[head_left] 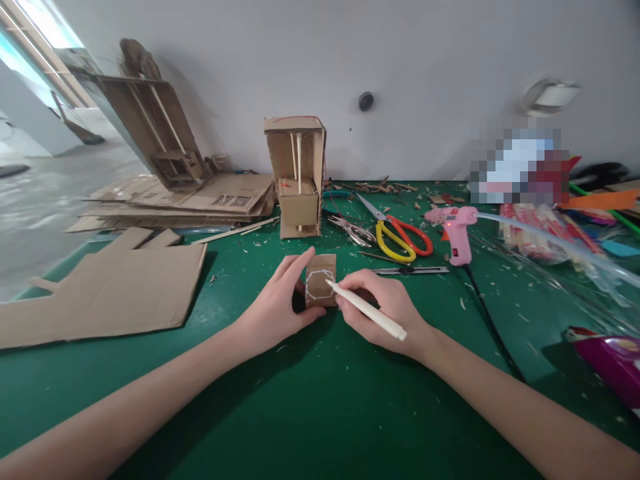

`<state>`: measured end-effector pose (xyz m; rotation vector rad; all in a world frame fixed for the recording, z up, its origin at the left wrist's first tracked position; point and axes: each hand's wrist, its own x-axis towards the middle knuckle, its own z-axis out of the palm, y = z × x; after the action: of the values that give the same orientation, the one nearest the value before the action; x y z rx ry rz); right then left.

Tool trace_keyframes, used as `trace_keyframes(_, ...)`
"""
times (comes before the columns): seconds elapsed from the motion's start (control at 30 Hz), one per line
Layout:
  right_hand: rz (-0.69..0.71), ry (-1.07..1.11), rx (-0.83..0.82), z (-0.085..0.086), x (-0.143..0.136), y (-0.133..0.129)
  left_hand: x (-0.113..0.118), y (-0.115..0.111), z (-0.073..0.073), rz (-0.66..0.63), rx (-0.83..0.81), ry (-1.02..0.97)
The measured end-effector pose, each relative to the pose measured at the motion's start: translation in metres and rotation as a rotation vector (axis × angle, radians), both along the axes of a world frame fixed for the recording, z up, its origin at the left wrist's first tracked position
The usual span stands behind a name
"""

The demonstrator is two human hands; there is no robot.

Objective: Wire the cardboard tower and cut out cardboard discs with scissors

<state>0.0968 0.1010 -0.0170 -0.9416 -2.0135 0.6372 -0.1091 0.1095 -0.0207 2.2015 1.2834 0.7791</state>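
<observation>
A small cardboard piece (pixel 320 263) stands at the middle of the green table, with a white eight-sided outline drawn on the side facing me. My left hand (pixel 283 297) grips it from the left, thumb along its lower edge and fingers at its upper left. In my right hand (pixel 387 303) is a white marker (pixel 373 312), pinched between thumb and fingers. The marker's tip meets or nearly meets the cardboard inside the right part of the outline. Behind the piece stands a tall cardboard box model (pixel 300 217) with wooden sticks inside.
Beyond my right hand lie yellow-and-red scissors (pixel 395 237), pliers (pixel 354 231), a utility knife (pixel 415 271) and a pink glue gun (pixel 460 237) with its cord. Cardboard sheets (pixel 150 287) cover the left. A purple object (pixel 607 360) sits at the right edge. A wall backs the table.
</observation>
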Motion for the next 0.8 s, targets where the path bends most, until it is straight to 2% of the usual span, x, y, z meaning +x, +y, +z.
trace_keyframes(0.1,-0.044,-0.043,0.009,-0.002,-0.001,-0.003,0.002,-0.003,0.002,-0.027,0.003,0.01)
trace_keyframes(0.43,-0.067,-0.163,-0.032,-0.001,-0.011,-0.006,0.004,-0.005,-0.001,-0.046,0.031,0.025)
trace_keyframes(0.8,-0.001,-0.246,-0.069,0.001,-0.01,-0.003,0.004,-0.004,-0.002,-0.05,0.012,0.015)
